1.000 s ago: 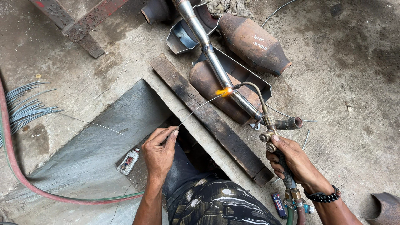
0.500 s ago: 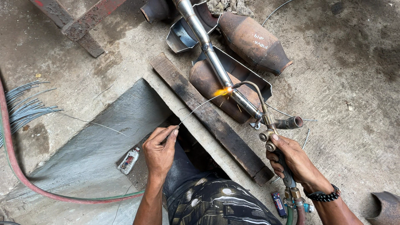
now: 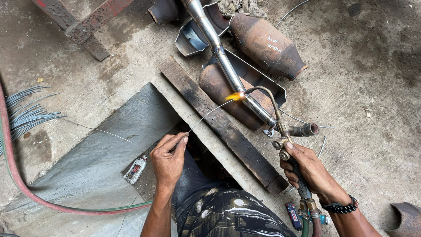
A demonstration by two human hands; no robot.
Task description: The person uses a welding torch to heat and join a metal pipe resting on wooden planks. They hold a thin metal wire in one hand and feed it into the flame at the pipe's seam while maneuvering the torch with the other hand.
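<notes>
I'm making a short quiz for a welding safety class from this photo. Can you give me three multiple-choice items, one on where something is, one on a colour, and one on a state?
1. Where does the flame meet the work?
A. on the shiny metal pipe
B. on the dark wooden plank
C. on the bundle of wires at the left

2. What colour is the thick hose curving along the left?
A. blue
B. red
C. yellow

3. What is the state of the torch in the right hand?
A. unlit
B. lying on the floor
C. lit

Answers: 1 A, the bright flame sits on the pipe, where the thin filler rod from the left hand also points. 2 B, the hose is red. 3 C, an orange flame burns at its tip.
</notes>
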